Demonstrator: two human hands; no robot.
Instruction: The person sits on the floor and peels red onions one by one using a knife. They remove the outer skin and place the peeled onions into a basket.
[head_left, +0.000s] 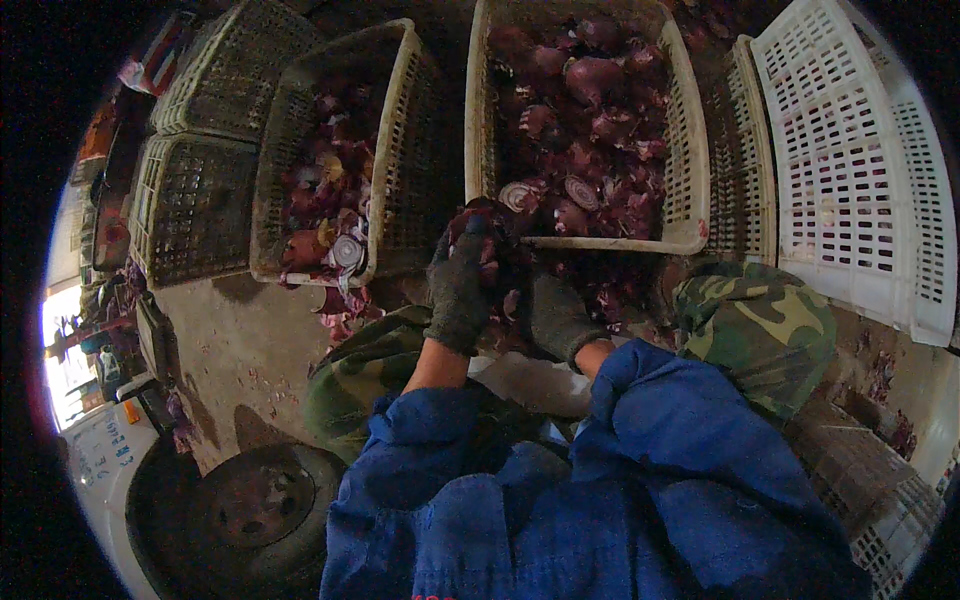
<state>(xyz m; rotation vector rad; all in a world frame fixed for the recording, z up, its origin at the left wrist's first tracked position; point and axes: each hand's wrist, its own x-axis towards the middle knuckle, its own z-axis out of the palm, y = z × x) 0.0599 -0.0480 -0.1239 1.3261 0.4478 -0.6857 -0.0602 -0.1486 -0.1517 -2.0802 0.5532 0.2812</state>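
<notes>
Both my hands wear dark knit work gloves and meet at the near left corner of a plastic crate (700, 150) holding red onions (594, 79) and loose skins. My left hand (459, 289) is closed around a dark red onion (480, 217) with papery skin. Lower and to the right, my right hand (562, 319) points up toward the onion; its fingers are in shadow, so what it holds is unclear. Two onions with cut faces (581, 193) lie near the crate's front wall. A second crate (390, 142) on the left holds onions, skins and a cut piece (347, 251).
Stacked crates (191, 202) stand at the far left, and white perforated crates (840, 157) at the right. A wheel with a tyre (259, 499) lies at the lower left. Onion skins (349, 307) litter the floor between the crates and my camouflage-clad knees.
</notes>
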